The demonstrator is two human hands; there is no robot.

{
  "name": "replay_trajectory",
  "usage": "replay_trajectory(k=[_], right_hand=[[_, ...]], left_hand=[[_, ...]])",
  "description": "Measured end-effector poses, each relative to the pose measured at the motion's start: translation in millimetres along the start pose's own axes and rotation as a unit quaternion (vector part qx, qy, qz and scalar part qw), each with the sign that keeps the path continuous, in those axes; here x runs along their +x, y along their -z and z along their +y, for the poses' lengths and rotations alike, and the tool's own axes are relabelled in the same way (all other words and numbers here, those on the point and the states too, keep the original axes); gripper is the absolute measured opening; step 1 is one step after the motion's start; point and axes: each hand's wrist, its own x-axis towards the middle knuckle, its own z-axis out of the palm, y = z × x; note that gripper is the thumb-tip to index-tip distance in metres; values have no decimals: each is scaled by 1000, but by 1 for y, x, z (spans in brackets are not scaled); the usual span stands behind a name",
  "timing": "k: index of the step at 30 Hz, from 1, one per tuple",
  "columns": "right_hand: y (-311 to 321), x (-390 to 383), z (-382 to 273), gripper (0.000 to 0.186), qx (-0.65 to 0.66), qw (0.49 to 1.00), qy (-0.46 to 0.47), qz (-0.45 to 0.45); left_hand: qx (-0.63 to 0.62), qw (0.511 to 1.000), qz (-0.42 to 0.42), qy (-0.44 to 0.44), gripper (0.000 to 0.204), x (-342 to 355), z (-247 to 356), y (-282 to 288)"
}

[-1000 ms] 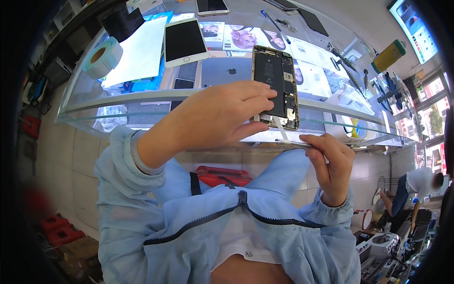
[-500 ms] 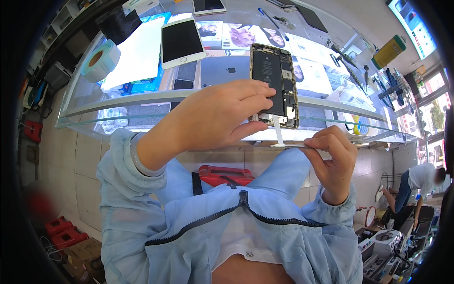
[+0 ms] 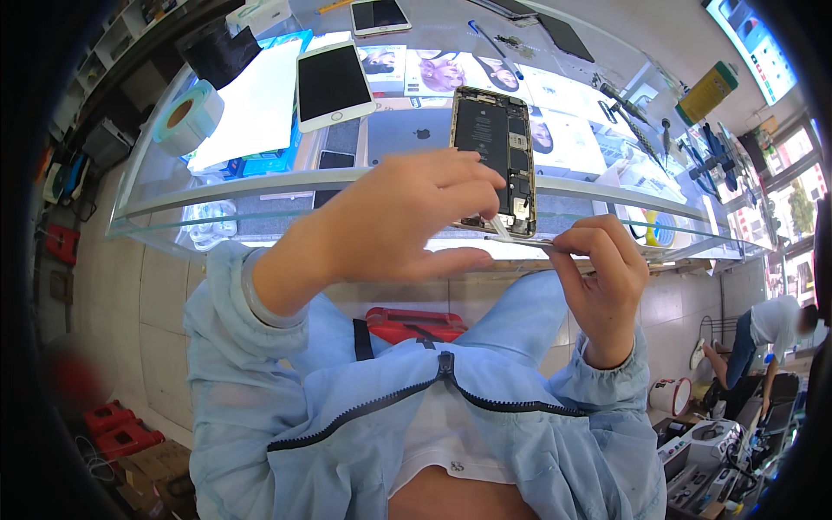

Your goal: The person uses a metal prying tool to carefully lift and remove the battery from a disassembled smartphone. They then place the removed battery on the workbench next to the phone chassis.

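An opened phone (image 3: 481, 121), black battery and small parts exposed, rests at the glass counter's (image 3: 637, 212) front edge. My left hand (image 3: 407, 208) lies over its lower left, fingers curved onto the battery area, thumb stretched out below and apart. My right hand (image 3: 607, 273), just right of and below the phone, pinches thin metal tweezers (image 3: 530, 243) with thumb and fingers. Their tips are at a pale narrow strip (image 3: 503, 230) at the phone's bottom, partly behind my left hand's fingers.
A white phone (image 3: 334, 85), a tape roll (image 3: 182, 117) and paper (image 3: 251, 104) are at left; tools (image 3: 624, 113), a yellow-green bottle (image 3: 702, 91) and a screen (image 3: 752, 48) at right. Another person (image 3: 763, 325) bends over at right, near equipment (image 3: 711, 442).
My left hand's fingers have shifted, its thumb moving downward off the phone. My right hand and tweezers have moved up toward the phone; less of the pale strip shows.
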Motion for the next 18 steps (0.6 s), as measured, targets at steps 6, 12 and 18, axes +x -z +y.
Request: replay_trajectory(k=[6,12,18], right_hand=[[2,2,-10,20,23,997,-61,-31],[17,1,-5,12,25,983,-110,-145],[17,-1,-5,14,56,986,-132,-80]], left_hand=[[37,999,29,17,17,2,9,-17],[22,999,41,28,15,2,9,-18],[3,998,38,57,24,-1,10,-15]])
